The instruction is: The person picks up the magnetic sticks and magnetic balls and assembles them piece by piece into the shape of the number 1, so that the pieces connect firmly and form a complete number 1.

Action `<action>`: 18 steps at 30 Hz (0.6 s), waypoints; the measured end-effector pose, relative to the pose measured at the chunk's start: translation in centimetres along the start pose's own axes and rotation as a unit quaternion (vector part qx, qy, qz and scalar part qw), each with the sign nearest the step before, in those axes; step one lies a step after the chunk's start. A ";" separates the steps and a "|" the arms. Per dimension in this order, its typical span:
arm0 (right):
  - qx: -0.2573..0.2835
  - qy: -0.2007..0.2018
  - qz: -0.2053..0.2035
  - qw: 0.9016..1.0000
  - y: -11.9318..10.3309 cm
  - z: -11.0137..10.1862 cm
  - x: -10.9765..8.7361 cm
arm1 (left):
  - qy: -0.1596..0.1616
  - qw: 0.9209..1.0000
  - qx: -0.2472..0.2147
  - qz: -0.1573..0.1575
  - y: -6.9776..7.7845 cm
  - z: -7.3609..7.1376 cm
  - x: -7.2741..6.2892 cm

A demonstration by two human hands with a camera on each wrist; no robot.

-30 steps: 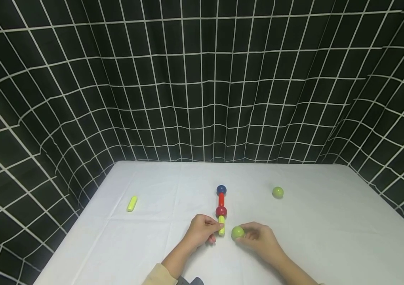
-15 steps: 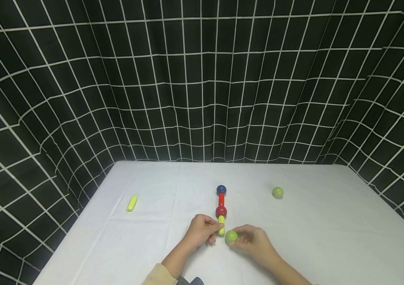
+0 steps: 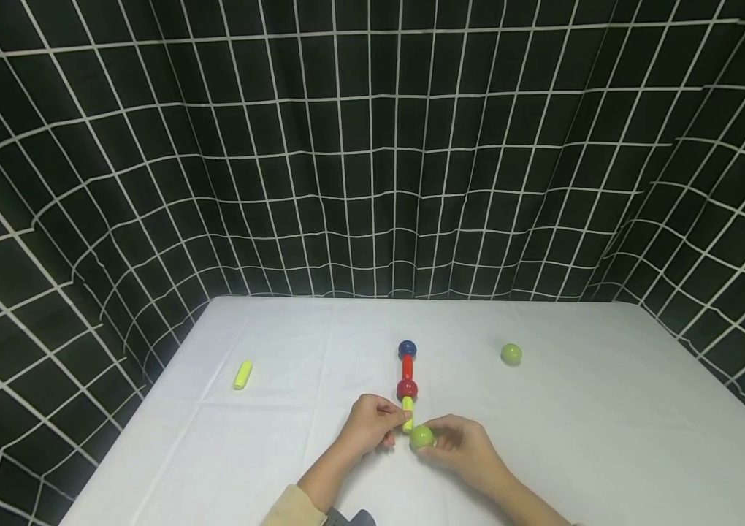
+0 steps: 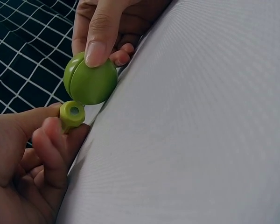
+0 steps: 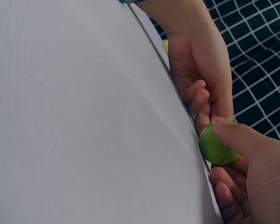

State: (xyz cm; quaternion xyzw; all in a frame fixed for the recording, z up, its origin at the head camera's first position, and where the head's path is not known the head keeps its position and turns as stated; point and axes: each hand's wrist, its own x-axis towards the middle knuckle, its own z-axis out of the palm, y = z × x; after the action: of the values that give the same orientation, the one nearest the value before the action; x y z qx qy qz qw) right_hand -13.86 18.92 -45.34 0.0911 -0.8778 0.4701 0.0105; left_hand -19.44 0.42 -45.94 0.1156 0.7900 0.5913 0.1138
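Note:
A chain lies on the white cloth in the head view: a blue ball (image 3: 407, 349), a red rod (image 3: 407, 367), a red ball (image 3: 407, 389) and a yellow-green rod (image 3: 407, 421). My left hand (image 3: 367, 424) pinches that yellow-green rod between thumb and finger. In the left wrist view the free end of the rod (image 4: 73, 112) shows a small grey disc in its middle. My right hand (image 3: 463, 444) pinches a green ball (image 3: 421, 437) close beside this end. A seam line runs round the ball (image 4: 91, 84).
A second yellow-green rod (image 3: 242, 375) lies on the left of the white-covered table (image 3: 267, 438). Another green ball (image 3: 511, 354) rests at the back right. A black curtain with a white grid (image 3: 372, 168) hangs behind and along both sides.
My right hand has brought the green ball leftward and slightly nearer to me, up to the end of the yellow-green rod. My left hand has stayed in place on the rod.

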 end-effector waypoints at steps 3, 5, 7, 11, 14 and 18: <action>0.001 -0.004 -0.003 1.000 0.1 0.1 0.0 | 0.007 1.000 0.015 0.001 0.1 0.0 -0.1; -0.003 -0.002 -0.001 1.000 0.1 0.2 0.0 | 0.012 1.000 0.026 0.000 0.1 0.0 -0.1; -0.007 0.003 0.000 1.000 0.0 0.3 -0.1 | 0.014 0.999 0.034 0.000 0.1 0.0 -0.2; -0.003 0.003 0.003 1.000 -0.3 0.6 -0.1 | 0.014 0.999 0.036 -0.001 0.2 0.0 -0.2; 0.003 0.001 0.008 1.000 -0.6 0.9 -0.1 | 0.014 0.999 0.034 0.003 0.2 0.0 -0.2; -0.001 0.004 0.002 1.000 -0.6 1.1 -0.1 | 0.015 0.999 0.035 0.008 0.2 0.0 -0.1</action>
State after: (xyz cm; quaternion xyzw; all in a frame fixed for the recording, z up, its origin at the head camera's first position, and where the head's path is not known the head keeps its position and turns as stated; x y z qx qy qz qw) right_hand -13.55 17.67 -45.47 0.0878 -0.8786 0.4692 0.0129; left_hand -19.33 0.44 -45.78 0.1168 0.8108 0.5658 0.0936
